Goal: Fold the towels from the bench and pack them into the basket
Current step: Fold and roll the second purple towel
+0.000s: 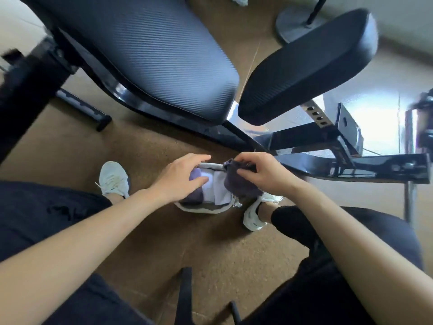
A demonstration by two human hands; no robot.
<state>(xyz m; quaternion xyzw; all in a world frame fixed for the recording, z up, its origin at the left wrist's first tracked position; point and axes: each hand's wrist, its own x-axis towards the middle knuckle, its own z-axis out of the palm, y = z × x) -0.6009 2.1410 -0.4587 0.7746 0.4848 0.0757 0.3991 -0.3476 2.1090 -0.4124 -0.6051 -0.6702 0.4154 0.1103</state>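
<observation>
A small grey-and-white basket (202, 209) sits on the brown floor between my feet, below the bench. Inside lie folded towels: a purple one (195, 178), a white one (219, 190) and a dark grey-purple one (237, 186) at the right side. My left hand (181, 178) lies flat on the purple towel, fingers spread, reaching to the basket's far rim. My right hand (260, 171) pinches the top edge of the dark towel, which stands partly inside the basket. The black padded bench (150, 50) above holds no towels in view.
The bench's second pad (309, 64) and its black steel frame (351, 168) cross the right side just beyond the basket. My white shoes (114, 179) (254, 215) flank the basket. A round grey stand base (293, 24) sits at the back. My dark-trousered knees fill the lower corners.
</observation>
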